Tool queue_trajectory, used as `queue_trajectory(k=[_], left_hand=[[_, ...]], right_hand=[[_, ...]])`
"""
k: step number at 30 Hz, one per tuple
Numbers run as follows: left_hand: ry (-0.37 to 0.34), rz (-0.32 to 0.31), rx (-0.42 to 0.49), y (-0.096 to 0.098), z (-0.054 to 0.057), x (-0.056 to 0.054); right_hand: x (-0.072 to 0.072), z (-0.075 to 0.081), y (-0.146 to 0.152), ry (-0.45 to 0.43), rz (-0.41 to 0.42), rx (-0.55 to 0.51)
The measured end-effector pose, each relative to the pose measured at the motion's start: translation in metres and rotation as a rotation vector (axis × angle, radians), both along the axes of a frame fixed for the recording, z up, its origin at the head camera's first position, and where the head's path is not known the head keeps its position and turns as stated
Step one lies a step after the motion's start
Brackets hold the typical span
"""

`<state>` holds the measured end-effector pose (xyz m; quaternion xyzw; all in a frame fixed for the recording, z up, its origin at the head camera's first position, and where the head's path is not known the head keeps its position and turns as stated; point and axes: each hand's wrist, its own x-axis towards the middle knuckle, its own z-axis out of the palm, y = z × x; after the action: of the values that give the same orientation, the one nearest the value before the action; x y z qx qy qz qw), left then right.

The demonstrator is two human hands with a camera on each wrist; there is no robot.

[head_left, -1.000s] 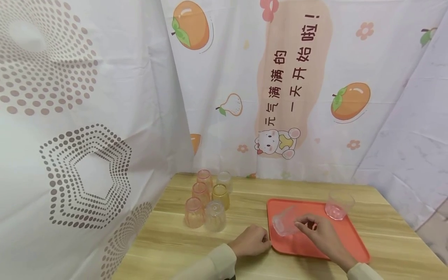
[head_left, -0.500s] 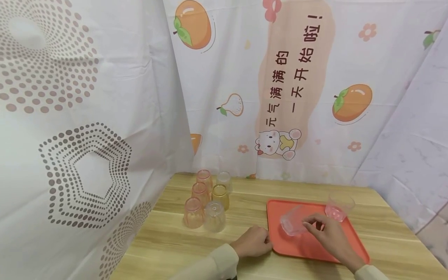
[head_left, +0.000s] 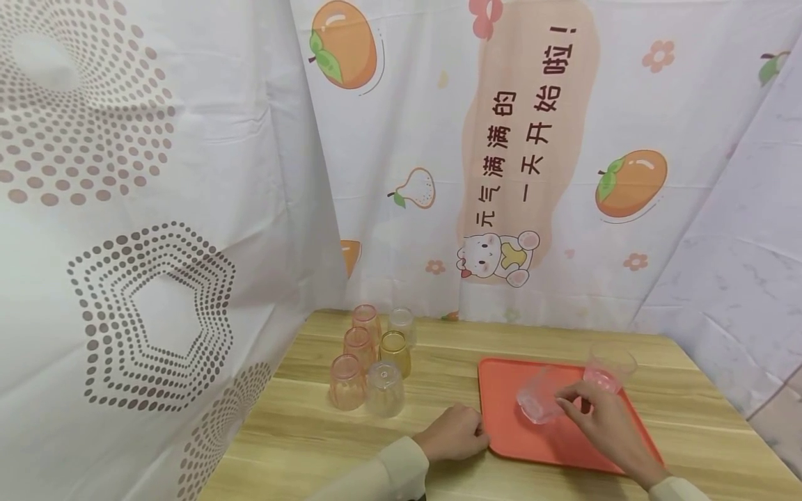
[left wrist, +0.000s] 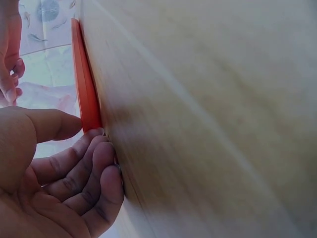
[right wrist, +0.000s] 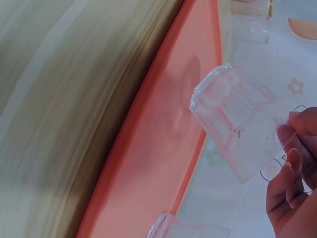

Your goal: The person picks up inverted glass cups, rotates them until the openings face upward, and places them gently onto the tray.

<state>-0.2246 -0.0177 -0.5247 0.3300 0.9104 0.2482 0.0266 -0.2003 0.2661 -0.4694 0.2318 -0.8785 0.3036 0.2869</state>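
Note:
My right hand [head_left: 598, 421] pinches the rim of a clear plastic cup [head_left: 540, 402] between thumb and fingertips. The cup tilts over the red tray [head_left: 501, 383], its faceted base pointing left and down; in the right wrist view the cup [right wrist: 237, 119] appears whole, with a gap between its base and the tray. At the tray's near left corner, my left hand [head_left: 454, 435] grips the edge. Thumb and curled fingers lie either side of the tray's rim [left wrist: 86, 94] in the left wrist view. A second clear cup [head_left: 604, 379] stands upright at the tray's far right corner.
Several upside-down cups stand in two rows on the wooden table [head_left: 438, 369] at left: pink ones such as the nearest pink cup [head_left: 347, 383], a yellow cup [head_left: 395, 356] and clear ones such as the front clear cup [head_left: 385, 391]. A printed curtain [head_left: 401, 139] hangs behind.
The right hand has carried the tilted cup to the right across the tray, toward the second cup. The left hand stays at the tray's corner.

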Motion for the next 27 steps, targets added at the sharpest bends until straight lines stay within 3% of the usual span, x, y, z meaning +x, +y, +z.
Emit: queue_trajectory(k=[17, 27], left_hand=[[-0.016, 0.0, -0.004, 0.001, 0.0, 0.0], [-0.001, -0.01, -0.001, 0.001, 0.0, 0.0]], right_hand=[[-0.002, -0.005, 0.036, 0.1, -0.155, 0.184], [0.0, -0.008, 0.057, 0.143, -0.173, 0.232]])
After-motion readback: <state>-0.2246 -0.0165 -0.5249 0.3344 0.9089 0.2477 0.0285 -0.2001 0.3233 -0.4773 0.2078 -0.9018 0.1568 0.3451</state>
